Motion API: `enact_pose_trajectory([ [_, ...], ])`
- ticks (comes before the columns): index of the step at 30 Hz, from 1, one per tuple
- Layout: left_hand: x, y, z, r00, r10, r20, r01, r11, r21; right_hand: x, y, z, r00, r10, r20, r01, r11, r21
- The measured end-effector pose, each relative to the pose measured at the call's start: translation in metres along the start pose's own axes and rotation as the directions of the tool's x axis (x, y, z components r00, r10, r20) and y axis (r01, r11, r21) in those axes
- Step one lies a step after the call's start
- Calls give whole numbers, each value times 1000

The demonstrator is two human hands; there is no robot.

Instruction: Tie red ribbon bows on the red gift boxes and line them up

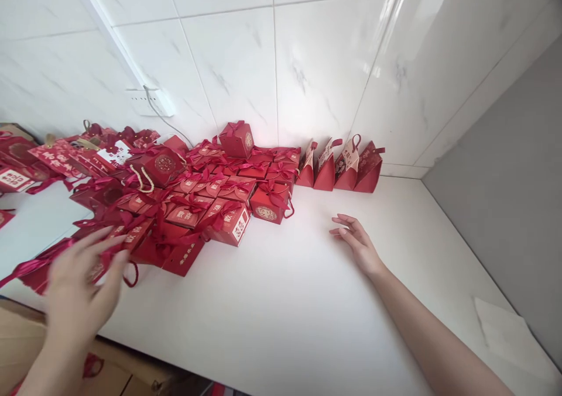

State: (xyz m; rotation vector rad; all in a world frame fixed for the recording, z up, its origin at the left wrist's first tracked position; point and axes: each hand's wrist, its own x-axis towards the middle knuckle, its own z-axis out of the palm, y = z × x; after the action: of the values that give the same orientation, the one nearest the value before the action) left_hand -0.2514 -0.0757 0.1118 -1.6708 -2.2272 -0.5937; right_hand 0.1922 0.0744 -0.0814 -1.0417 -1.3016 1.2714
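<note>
My left hand (85, 285), slightly blurred, is spread over the near left edge of a pile of red gift boxes with ribbons; nothing shows in its grasp. Nearest to it are a red box with a dark red cord handle (178, 255) and a box with a bright ribbon (35, 267). My right hand (356, 245) hovers over the white tabletop (272, 302), fingers apart and holding nothing. A square box with a gold round emblem (268, 209) sits at the pile's right end. Four triangular red boxes (366, 174) stand in a row by the wall.
More red boxes (57, 156) lie at the far left. A white socket strip (150, 102) with a cable is on the tiled wall. Cardboard boxes (118, 372) are below the table's front edge. A grey panel (509, 168) bounds the right side.
</note>
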Motion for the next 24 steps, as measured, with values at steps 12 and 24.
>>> enact_pose_trajectory([
  [12,51,75,81,930,210,303,-243,967,76,-1,2,2,999,-7,48,10,999,-46],
  [24,23,122,88,721,513,466,-149,772,-618,0,-3,2,998,-27,50,28,999,-34],
])
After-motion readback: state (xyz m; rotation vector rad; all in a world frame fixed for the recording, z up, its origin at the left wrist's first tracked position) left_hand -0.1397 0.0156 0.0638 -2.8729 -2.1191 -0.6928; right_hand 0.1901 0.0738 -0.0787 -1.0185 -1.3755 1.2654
